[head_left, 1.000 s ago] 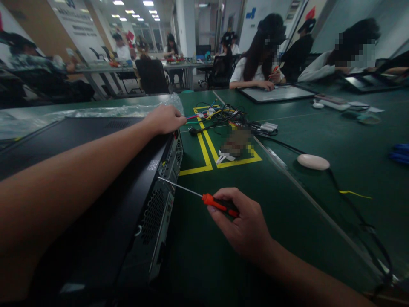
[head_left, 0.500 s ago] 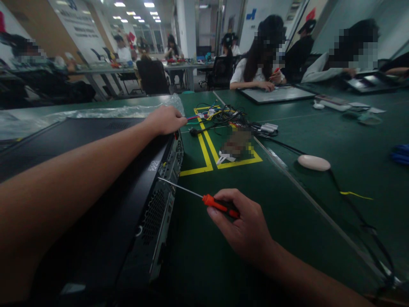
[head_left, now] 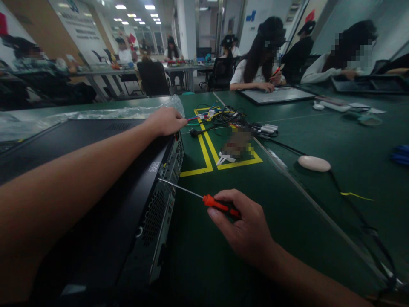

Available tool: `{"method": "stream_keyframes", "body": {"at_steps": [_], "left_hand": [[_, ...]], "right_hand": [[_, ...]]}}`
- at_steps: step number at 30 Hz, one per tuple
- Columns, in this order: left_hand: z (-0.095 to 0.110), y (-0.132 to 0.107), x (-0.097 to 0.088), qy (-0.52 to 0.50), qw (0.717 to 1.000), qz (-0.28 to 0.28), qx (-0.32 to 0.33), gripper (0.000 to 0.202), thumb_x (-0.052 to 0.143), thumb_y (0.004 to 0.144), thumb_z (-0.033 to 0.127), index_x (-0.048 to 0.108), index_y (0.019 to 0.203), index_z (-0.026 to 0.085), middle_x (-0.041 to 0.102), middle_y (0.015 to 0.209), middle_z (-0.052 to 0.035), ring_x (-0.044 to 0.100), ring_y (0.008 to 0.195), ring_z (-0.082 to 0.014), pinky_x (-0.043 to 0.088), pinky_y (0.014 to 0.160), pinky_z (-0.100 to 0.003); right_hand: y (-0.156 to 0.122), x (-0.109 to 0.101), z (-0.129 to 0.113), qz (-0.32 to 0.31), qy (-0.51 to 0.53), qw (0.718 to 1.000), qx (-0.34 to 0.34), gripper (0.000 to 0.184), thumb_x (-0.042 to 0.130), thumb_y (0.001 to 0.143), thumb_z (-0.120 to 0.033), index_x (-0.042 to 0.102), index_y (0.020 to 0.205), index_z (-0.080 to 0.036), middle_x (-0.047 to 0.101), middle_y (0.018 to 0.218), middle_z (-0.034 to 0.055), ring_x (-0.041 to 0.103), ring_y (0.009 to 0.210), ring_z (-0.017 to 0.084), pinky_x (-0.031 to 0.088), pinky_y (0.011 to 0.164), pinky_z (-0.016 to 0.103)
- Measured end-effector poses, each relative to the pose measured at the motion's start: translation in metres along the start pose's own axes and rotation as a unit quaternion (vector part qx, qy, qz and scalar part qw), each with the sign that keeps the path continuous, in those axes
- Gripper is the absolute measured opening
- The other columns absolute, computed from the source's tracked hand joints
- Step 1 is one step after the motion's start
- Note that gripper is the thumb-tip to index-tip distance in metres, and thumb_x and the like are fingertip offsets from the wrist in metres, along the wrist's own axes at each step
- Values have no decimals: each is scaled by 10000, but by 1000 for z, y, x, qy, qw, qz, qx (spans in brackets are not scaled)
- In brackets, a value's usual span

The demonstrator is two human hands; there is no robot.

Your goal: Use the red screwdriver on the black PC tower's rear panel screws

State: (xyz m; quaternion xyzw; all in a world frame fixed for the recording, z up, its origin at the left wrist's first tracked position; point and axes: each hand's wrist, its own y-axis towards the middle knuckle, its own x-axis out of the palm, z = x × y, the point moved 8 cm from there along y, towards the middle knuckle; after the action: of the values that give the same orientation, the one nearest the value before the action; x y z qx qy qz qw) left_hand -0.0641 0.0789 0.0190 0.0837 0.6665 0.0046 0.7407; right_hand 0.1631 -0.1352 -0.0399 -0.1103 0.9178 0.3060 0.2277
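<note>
A black desktop computer case (head_left: 96, 170) lies flat on the green table (head_left: 303, 221), its vented rear panel facing right. My left hand (head_left: 166, 121) rests curled over the far top corner of the case, fingers bent down over the edge. My right hand (head_left: 246, 228) grips the red and black handle of a screwdriver (head_left: 204, 198). The thin metal shaft points left and its tip touches the case's rear panel near the upper edge.
A tangle of cables (head_left: 223, 116) lies inside yellow tape lines beyond the case. A white mouse (head_left: 314, 163) with its black cord sits at right. Clear plastic wrap (head_left: 96, 113) lies behind the case. Other people sit working at the far side.
</note>
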Motion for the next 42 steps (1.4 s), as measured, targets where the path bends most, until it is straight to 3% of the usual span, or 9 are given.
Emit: {"method": "stream_keyframes", "body": {"at_steps": [13,17,21,32,42], "left_hand": [[-2,1,0,2,1000,8,-1,473,482,854,476,831,1005,194,749,979,-161,667,984,-345,501,861,-442],[-3,2,1,11,1000,2,-7,491,469,858,490,827,1029,201,752,991,-155,669,996,-336,504,854,-425],[-2,1,0,6,1000,1,-8,493,468,858,491,827,1031,201,751,970,-158,671,988,-346,507,860,-443],[-2,0,0,-4,1000,1,1,494,451,882,506,825,998,205,742,934,-161,664,968,-344,516,875,-470],[-3,3,0,-32,999,4,11,565,280,943,374,800,926,152,732,1152,-166,635,1106,-326,459,1008,-431]], "right_hand": [[2,3,2,-12,0,1000,28,94,629,944,-215,708,949,-164,690,803,21,641,681,146,492,627,271],[-1,6,5,-21,22,999,41,128,662,916,-227,649,1038,-187,699,833,5,644,662,139,492,602,256],[-3,6,7,-17,34,998,50,199,693,867,-176,578,1025,-209,650,787,-38,558,544,97,431,505,216],[-1,7,7,-24,21,999,32,106,633,901,-144,586,963,-215,654,827,-10,613,653,121,464,580,239],[0,3,3,-27,5,998,48,50,654,897,-208,629,939,-197,662,791,0,597,631,135,443,577,265]]}}
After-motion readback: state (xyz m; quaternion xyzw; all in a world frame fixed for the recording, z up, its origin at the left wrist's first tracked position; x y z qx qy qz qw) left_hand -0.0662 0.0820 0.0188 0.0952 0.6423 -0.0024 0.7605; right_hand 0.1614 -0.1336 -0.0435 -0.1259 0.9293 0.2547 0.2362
